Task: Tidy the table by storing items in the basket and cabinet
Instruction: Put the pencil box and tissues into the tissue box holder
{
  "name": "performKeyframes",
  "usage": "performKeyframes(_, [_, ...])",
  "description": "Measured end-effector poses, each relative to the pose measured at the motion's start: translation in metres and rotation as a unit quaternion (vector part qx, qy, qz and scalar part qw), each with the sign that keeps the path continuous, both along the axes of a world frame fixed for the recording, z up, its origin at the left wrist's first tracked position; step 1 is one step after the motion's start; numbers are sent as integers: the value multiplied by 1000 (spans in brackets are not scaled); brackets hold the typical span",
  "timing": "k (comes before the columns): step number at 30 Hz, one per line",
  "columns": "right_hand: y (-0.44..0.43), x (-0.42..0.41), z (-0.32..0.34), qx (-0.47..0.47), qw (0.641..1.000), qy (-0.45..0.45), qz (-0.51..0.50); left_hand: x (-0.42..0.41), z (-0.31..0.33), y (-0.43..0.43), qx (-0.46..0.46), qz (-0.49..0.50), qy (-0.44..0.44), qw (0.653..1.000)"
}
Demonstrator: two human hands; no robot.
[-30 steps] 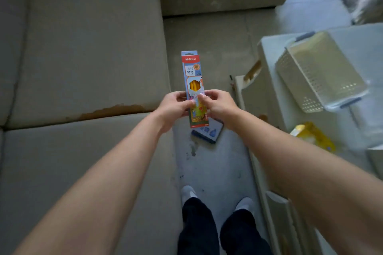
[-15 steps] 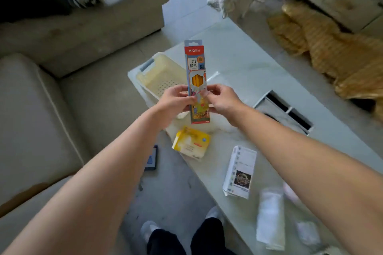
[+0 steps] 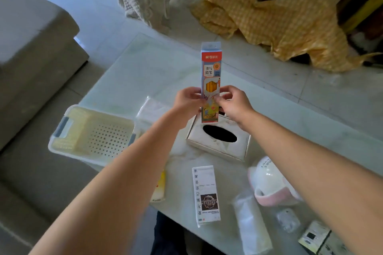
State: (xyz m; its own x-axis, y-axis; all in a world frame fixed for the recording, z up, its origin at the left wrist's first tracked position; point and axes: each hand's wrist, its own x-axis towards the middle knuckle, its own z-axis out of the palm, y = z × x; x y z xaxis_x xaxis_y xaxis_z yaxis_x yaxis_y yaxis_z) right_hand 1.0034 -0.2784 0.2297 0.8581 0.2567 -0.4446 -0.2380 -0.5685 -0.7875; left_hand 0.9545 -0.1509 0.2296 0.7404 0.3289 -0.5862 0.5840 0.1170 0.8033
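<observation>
Now that I am turning from the sofa to face the bench (image 3: 145, 64), both my hands' fingers (image 3: 191, 94) are pinching the pencil box (image 3: 210, 80) upright above its middle; the basket (image 3: 68, 149), at its left edge, is coming within reach.

Both hands hold a tall, narrow cardboard pencil box (image 3: 210, 80) with a red band near its top, upright above the pale glossy surface (image 3: 145, 68). The left hand (image 3: 187, 100) grips its left edge and the right hand (image 3: 233, 103) its right edge. Just below stands a white tissue box (image 3: 219, 141) with a dark oval opening. A cream perforated plastic basket (image 3: 93, 134) sits at the left edge. Near the person lies a white printed packet (image 3: 206, 192), beside a white and pink round object (image 3: 269, 184).
</observation>
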Motion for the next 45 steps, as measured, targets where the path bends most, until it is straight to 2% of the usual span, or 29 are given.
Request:
performKeyframes(6, [-6,13,-26,-21,990,-50,-127,49,-23,-6,43,-77,-24,996])
performKeyframes(9, [-4,15,-41,-38,984,-65,-159,62,-39,-6,54,-109,-22,992])
performKeyframes(14, [-4,18,-59,-71,976,-52,-202,70,-61,-6,116,-155,-25,981])
performKeyframes(19, [0,24,-67,-53,957,-45,-281,74,-70,-9,126,-171,-42,976])
performKeyframes(28, [-1,6,-86,-11,974,43,-222,58,-87,-5,119,-212,-9,970])
performKeyframes(35, [-1,7,-83,18,972,42,-230,55,-88,-8,88,-164,28,982])
performKeyframes(42, [-7,-1,-82,37,979,72,-185,55,-83,-4,89,-216,29,972])
performKeyframes(45, [-4,-4,-81,3,974,70,-217,49,-82,1,77,-204,44,975])
